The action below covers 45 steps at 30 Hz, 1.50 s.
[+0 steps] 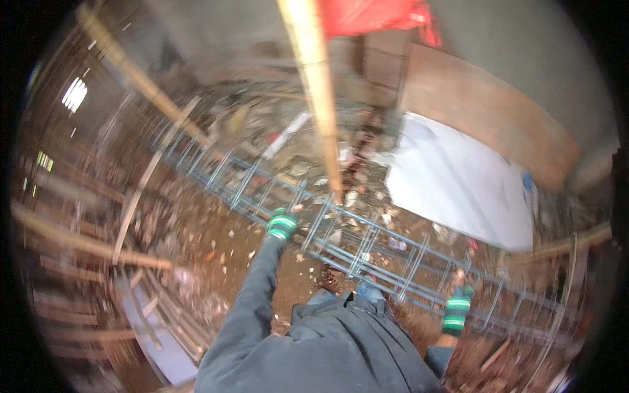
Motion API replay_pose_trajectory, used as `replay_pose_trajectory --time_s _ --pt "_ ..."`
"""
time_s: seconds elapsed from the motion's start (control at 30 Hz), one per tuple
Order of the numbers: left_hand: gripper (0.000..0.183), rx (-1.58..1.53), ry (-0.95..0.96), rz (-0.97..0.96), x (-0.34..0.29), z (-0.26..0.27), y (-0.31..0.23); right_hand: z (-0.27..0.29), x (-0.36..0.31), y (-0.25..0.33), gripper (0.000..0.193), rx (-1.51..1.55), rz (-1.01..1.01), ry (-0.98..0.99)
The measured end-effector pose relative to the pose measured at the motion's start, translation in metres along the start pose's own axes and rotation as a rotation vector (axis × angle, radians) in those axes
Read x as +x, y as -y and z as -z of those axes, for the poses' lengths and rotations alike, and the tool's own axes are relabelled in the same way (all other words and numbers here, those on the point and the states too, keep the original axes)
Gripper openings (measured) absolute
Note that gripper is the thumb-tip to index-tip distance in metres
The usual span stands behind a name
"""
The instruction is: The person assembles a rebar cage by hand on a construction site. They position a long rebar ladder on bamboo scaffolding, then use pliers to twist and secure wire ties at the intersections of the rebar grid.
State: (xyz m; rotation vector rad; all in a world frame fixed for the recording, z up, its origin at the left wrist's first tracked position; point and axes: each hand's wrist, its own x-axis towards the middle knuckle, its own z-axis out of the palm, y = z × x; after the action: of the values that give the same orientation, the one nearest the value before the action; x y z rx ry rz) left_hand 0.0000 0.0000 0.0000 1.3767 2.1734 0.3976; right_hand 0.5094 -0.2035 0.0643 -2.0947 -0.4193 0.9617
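Obliquely, the gloved left hand (282,223) and right hand (458,305) grasp 1 steel rebar cage (365,251), fingers curled; beyond the cage lies 1 white sheet (462,187).

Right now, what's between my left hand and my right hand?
In the head view, a stretch of the metal cage spans from your left hand to your right hand, with littered ground showing through its gaps.

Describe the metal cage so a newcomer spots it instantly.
Follow the yellow pole down from the top edge. Past its lower end runs the metal cage, held by left hand and right hand. Unlike that pole, it's an open lattice of thin bars.
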Motion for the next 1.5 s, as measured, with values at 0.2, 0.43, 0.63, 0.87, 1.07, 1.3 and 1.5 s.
replay_pose_trajectory --time_s 0.2,0.43,0.63,0.87,1.07,1.3,1.5 --pt "0.055 -0.284 0.049 -0.091 -0.016 -0.017 0.016 -0.050 -0.028 0.001 0.061 -0.584 0.410 -0.471" --pt "0.062 -0.400 0.081 -0.296 -0.039 0.010 0.026 -0.187 -0.140 0.103 0.049 -0.016 0.842 0.206" --pt "0.063 -0.826 0.005 -0.221 -0.092 0.002 0.129 -0.329 -0.244 0.104 0.037 -0.213 0.947 0.895" --pt "0.040 -0.922 -0.016 0.184 -0.130 0.007 0.285 -0.442 -0.311 0.092 0.039 -0.349 1.041 1.387" --pt "0.034 -0.818 -0.318 0.302 -0.093 0.043 0.355 -0.555 -0.348 0.098 0.045 -0.418 1.027 1.608" --pt "0.030 -0.739 -0.465 0.133 0.036 0.119 0.427 -0.695 -0.385 0.115 0.047 -0.229 0.957 1.555" --pt "0.036 -0.929 -0.371 0.113 0.154 0.206 0.459 -0.819 -0.383 0.140 0.049 -0.064 0.631 1.351"
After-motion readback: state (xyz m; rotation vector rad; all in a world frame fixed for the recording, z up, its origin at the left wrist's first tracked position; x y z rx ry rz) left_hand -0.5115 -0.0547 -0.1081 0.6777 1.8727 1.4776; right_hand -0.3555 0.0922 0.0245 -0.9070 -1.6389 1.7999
